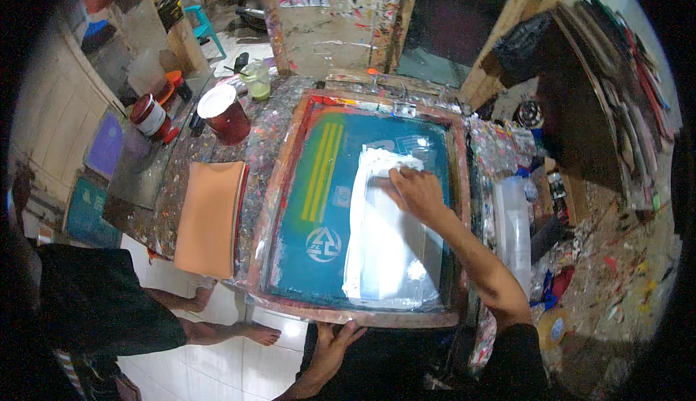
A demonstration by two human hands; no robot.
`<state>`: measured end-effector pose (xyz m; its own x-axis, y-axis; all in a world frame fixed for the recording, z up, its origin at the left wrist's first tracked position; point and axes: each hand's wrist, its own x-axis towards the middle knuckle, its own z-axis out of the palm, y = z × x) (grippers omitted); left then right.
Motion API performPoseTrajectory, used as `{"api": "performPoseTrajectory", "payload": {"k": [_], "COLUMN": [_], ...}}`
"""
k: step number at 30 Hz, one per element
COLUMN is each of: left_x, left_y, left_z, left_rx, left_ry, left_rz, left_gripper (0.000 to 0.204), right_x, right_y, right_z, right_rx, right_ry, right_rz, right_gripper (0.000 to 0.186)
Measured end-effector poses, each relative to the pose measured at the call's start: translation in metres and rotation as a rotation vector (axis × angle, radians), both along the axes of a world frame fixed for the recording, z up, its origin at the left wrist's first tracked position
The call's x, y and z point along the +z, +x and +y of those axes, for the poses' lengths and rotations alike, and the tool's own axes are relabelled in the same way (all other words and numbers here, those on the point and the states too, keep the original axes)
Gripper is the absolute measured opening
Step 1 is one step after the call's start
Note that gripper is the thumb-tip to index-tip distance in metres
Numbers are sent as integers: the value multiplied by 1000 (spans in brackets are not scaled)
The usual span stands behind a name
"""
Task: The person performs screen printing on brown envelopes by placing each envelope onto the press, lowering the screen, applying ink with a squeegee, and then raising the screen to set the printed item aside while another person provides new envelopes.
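Observation:
A screen printing frame (262,256) with a worn wooden rim lies in front of me, its mesh (308,191) teal with a yellow-green patch at the left. A broad band of white ink (388,256) covers the right part of the mesh. At the far end of that band, my right hand (417,192) is closed on a squeegee (395,162) smeared with white ink; the fingers partly hide it. My left hand (336,344) grips the near edge of the frame from below, its fingers partly hidden.
Left of the frame lies a stack of orange sheets (209,216). Beyond it stand a white-lidded tub (223,114), a clear cup (256,82) and a dark red tub (150,118). A person's leg (225,331) is at the left. Boards (609,89) lean on the right.

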<state>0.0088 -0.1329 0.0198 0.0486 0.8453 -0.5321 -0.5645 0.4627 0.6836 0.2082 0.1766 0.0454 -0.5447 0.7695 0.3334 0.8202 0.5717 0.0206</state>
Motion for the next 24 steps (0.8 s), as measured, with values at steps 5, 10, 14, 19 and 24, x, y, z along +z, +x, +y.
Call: {"api": "performPoseTrajectory", "payload": {"k": [5,10,14,19,24], "left_x": [1,22,12,2,8], "left_y": [-3,0,-1,3,4], "left_z": [-3,0,-1,2,-2], "left_rx": [-32,-6,32,58,78], "left_ry": [46,13,70,59,59], "left_rz": [-33,41,4,-50,-33], "left_gripper": [53,51,40,40,50], "right_x": [24,39,20,52,73], "right_y": [2,-1,-2,-15,-10], "right_z": [56,88,8,-151,-170], "right_rx": [39,-142,138,47,2], "right_ry": [-118,-373,-461,-707,-784], "right_rz": [-21,-91,34,-254,-77], "right_gripper": [35,64,62,47,41]}}
